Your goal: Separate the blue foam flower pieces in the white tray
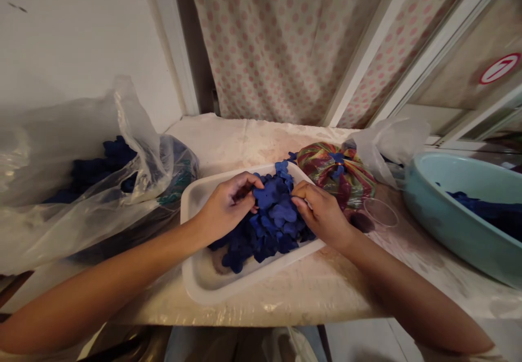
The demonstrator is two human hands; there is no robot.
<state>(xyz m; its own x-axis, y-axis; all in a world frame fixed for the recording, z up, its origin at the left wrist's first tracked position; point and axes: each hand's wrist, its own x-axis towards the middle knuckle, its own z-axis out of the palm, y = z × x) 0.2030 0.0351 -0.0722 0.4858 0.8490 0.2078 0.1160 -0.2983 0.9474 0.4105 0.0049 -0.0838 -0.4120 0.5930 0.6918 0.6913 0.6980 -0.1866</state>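
Observation:
A white tray (pixel 207 291) holds a heap of dark blue petal-like pieces (pixel 261 234). Over the heap, my left hand (pixel 234 201) pinches the left edge of a blue petal piece (pixel 271 192) between thumb and fingers. Fingers of my right hand (pixel 318 207) are pressed together at the right side of the same piece, above the tray's right part. The fingertips of both hands partly cover its edges.
A clear plastic bag (pixel 142 182) with blue pieces lies at the left. Behind the tray's right side is a colourful striped bundle (pixel 338 174), near a clear round lid (pixel 381 212). At the right stands a light teal basin (pixel 452 231) with dark blue pieces.

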